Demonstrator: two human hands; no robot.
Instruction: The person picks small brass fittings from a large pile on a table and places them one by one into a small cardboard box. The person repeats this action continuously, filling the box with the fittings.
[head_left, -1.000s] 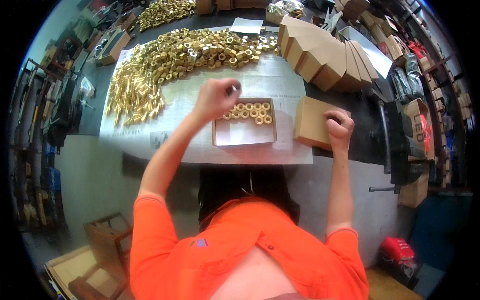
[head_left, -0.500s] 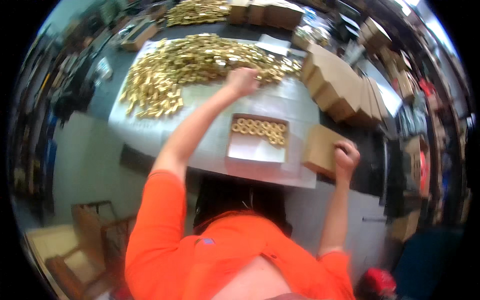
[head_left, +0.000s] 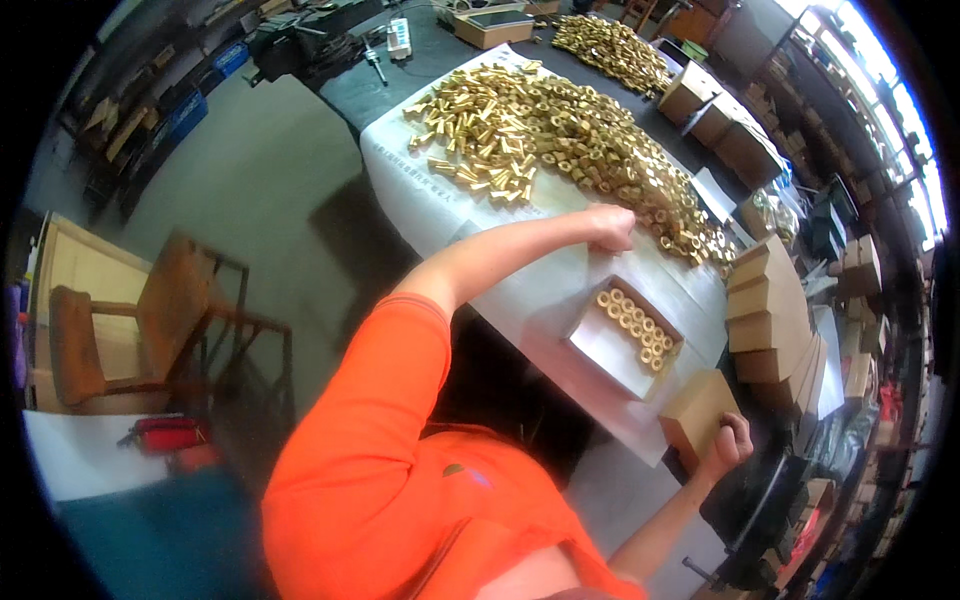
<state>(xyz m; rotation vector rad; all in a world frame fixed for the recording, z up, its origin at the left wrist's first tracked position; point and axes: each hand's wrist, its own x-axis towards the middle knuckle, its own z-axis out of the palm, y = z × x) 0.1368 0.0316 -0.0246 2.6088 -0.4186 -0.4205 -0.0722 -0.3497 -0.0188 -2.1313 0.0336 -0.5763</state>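
Observation:
My left hand (head_left: 612,228) is closed just in front of a large heap of brass nut-like fittings (head_left: 600,135). Its fingers face the heap, and whatever they may hold is hidden. Beside it stands an open shallow cardboard box (head_left: 606,352) with a white bottom. Several ring-shaped brass fittings (head_left: 640,322) stand on end in rows along its far side. My right hand (head_left: 734,442) is curled into a fist against the right side of a closed brown cardboard box (head_left: 697,418). I cannot make out anything inside that fist.
White sheeting (head_left: 470,235) covers the dark table. Stacked brown boxes (head_left: 770,315) line the right edge, with more boxes (head_left: 722,118) behind. Another brass heap (head_left: 612,52) lies farther back. A wooden chair (head_left: 165,310) stands on the floor at the left.
My view has turned to the left, so the table appears slanted and shifted right. My left hand stays closed by the heap; my right fist stays at the closed box.

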